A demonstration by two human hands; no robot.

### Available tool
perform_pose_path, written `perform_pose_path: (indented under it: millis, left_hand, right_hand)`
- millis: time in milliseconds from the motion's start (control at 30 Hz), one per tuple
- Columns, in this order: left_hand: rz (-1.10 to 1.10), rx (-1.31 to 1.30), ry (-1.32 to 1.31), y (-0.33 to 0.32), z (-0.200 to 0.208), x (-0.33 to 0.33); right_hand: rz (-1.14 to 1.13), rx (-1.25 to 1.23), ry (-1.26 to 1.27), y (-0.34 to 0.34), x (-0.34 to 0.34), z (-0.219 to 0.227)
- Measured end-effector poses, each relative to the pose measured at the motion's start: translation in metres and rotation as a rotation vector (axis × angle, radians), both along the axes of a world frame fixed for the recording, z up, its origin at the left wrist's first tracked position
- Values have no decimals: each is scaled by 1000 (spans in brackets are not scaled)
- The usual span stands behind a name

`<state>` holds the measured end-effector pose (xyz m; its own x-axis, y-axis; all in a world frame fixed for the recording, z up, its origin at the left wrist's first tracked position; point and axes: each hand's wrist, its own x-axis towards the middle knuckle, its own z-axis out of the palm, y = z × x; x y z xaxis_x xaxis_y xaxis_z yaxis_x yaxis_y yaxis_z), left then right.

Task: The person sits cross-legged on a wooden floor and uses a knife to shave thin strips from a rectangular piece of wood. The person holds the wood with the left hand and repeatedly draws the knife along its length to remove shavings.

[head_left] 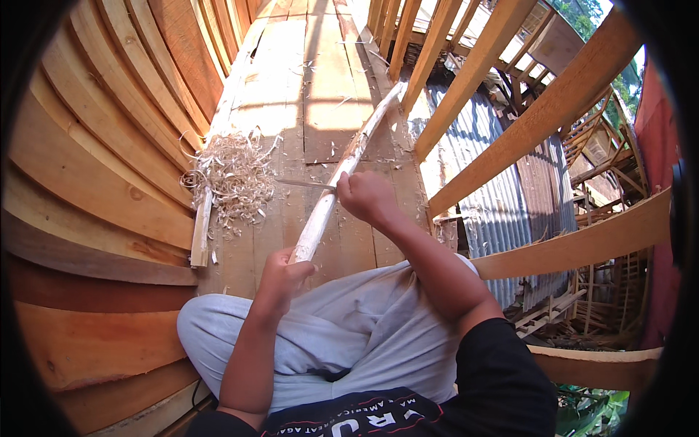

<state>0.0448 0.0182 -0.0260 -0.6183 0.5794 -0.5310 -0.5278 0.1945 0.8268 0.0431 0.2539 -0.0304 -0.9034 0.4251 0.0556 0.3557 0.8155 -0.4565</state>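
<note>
A long pale wooden pole (319,222), peeled for most of its length with some brown patches, slants from my lap up to the right over the plank floor. My left hand (280,280) is wrapped round its near end. Midway along, my right hand (366,197) is closed in a fist on a knife, whose thin blade (302,183) points left across the pole. The knife's handle is hidden inside the fist. The pole's far end lies near the slatted railing.
A heap of curled wood shavings (237,175) lies on the plank floor (269,87), partly over a short wooden strip (201,226). Stacked boards (102,182) line the left. On the right, a slatted railing (477,76) borders a drop to corrugated metal roofing (502,189). My crossed legs (349,313) are close below.
</note>
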Motion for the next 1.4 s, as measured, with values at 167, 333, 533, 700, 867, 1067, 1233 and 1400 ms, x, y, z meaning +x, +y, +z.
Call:
perform_pose_path:
  millis: [167, 333, 533, 700, 867, 1067, 1233, 1400]
  left_hand:
    - [36, -34, 63, -2, 13, 8]
    - [47, -28, 119, 1, 8, 8]
    - [51, -36, 190, 14, 5, 7]
    - [47, -56, 230, 22, -8, -2]
    - [38, -21, 163, 35, -9, -15]
    - [9, 234, -296, 25, -21, -36]
    - [20, 417, -798, 17, -21, -42]
    - [7, 442, -903, 16, -31, -42]
  right_hand:
    - [-2, 22, -31, 3, -2, -5]
    - [-58, -27, -11, 2, -2, -2]
    - [-40, -81, -76, 4, -1, 3]
    - [3, -174, -86, 7, 0, 2]
    - [38, -264, 134, 24, -4, -28]
    - [-77, -30, -61, 34, -4, -12]
    - [64, 69, -28, -7, -5, -20]
    - [-19, 136, 146, 30, -17, -34]
